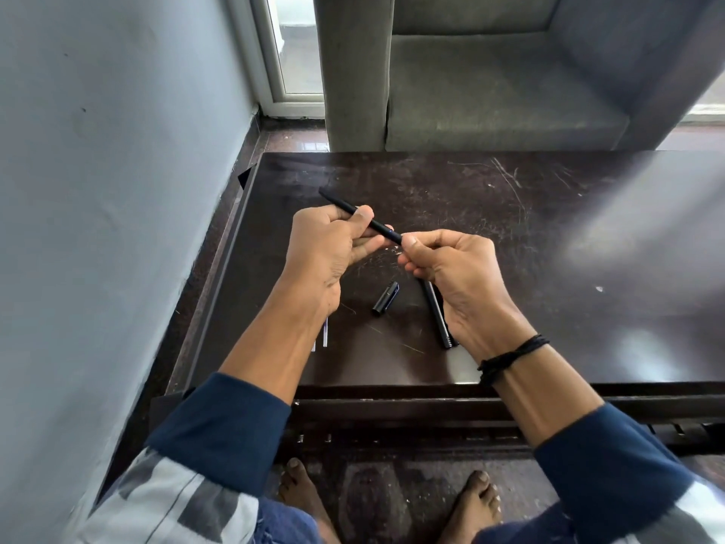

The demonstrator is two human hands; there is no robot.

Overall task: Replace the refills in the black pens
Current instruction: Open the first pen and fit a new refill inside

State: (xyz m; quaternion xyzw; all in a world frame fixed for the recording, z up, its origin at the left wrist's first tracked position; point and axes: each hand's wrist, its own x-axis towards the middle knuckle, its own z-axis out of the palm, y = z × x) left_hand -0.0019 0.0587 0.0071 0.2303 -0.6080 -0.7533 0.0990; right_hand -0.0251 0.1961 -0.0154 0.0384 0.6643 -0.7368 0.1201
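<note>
The left hand (325, 249) gripped a black pen (363, 217) above the tabletop (510, 229); the right hand (459, 276) pinched its near end. A cap (385, 299) lay below.

1. The pen barrel (353, 212) is plain matte black, no print I can make out.
2. The pen cap (385, 299) on the table is black too, with a dark blue edge along one side.
3. The other pens (437, 318) lying there are black and a bit glossy.
4. The table (529, 237) is very dark brown, nearly black, covered in pale scratches and whitish glare.
5. The sleeves (219, 422) have navy blue cuffs, then grey and white stripes higher up.
6. The wrist thread (510, 355) is black.
7. The refills (325, 335) peeking out look white with a purplish streak.
8. The sofa (490, 92) is plain grey fabric.
9. The wall (98, 190) is pale bluish grey.
</note>
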